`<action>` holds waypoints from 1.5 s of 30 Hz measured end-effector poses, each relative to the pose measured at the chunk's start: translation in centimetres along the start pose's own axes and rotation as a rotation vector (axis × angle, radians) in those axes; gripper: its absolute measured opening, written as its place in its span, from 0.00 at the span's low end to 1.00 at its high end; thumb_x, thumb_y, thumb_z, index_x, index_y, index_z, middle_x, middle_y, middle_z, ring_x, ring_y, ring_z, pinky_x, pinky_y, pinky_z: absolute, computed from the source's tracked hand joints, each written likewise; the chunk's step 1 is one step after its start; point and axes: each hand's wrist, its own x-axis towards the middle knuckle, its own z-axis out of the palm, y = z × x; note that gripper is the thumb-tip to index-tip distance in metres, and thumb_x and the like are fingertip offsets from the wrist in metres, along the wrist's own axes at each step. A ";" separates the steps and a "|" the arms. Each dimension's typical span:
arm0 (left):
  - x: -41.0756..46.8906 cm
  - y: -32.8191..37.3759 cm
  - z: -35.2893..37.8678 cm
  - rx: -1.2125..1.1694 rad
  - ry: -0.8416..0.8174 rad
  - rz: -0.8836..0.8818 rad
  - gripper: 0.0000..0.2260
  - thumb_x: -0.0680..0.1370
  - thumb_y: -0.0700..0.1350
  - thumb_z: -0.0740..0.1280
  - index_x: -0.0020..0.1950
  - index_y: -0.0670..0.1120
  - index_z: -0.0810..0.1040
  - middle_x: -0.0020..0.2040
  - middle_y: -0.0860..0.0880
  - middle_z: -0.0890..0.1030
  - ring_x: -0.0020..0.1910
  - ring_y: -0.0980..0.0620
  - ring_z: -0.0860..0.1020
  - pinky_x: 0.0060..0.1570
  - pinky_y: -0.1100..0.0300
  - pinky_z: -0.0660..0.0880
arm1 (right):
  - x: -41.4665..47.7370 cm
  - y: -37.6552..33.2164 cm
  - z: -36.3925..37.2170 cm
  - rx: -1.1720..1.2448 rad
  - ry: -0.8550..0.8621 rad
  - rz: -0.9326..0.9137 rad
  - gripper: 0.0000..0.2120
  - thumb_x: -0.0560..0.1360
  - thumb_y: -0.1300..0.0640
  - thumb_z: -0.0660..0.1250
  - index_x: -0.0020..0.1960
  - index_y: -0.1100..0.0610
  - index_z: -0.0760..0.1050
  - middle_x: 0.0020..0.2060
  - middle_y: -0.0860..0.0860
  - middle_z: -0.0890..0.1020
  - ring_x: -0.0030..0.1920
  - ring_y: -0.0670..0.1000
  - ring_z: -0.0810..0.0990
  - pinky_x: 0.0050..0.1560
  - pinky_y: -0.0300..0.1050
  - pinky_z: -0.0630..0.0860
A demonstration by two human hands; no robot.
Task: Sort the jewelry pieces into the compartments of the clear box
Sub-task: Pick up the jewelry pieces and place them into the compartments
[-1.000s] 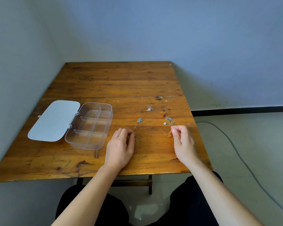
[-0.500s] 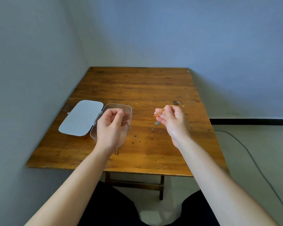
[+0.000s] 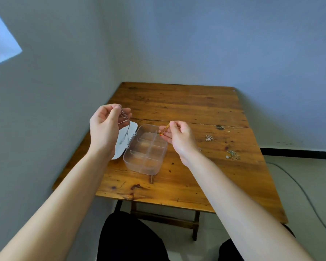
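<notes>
Just above the wooden table [image 3: 186, 102], two pieces of jewelry are held up by bare hands. A thin silver chain [image 3: 125, 119] is pinched between thumb and fingertips of the left hand [image 3: 106, 127] — it hangs down in a loose loop over the hinge side of the clear box [image 3: 146, 148], its long axis close to vertical. A short gold chain [image 3: 164, 129] with a small red end is pinched in the closed fingertips of the right hand [image 3: 179, 136]; it slants down and to the left, red end lowest, over the far compartments of the box. The box lies open, its long axis running away from the person, its white lid [image 3: 123, 140] folded flat to the left. No piece can be made out in its compartments. Two small silver clusters — one [image 3: 209, 137] farther, one [image 3: 232, 155] nearer — are left on the table well to the right.
</notes>
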 end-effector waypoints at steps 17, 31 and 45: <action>1.5 -4.3 1.5 0.217 0.039 -0.129 0.05 0.81 0.46 0.63 0.49 0.49 0.79 0.45 0.50 0.86 0.47 0.51 0.84 0.45 0.56 0.82 | 2.0 2.5 2.7 -0.942 -0.097 -0.149 0.11 0.80 0.54 0.65 0.58 0.56 0.83 0.53 0.54 0.84 0.50 0.55 0.83 0.42 0.43 0.79; 1.7 -7.5 1.0 1.086 -0.407 0.018 0.08 0.78 0.41 0.68 0.56 0.46 0.82 0.48 0.49 0.81 0.46 0.51 0.77 0.41 0.60 0.72 | 1.1 4.5 -2.7 -0.790 0.042 -0.196 0.09 0.78 0.56 0.65 0.55 0.48 0.82 0.47 0.41 0.81 0.42 0.37 0.76 0.36 0.29 0.65; 0.2 -8.1 2.5 1.218 -0.375 0.046 0.11 0.77 0.42 0.67 0.35 0.45 0.80 0.32 0.47 0.79 0.31 0.50 0.78 0.27 0.63 0.68 | -0.7 8.6 -6.5 -0.769 0.021 -0.155 0.12 0.79 0.61 0.66 0.62 0.52 0.78 0.54 0.46 0.80 0.52 0.42 0.76 0.44 0.24 0.64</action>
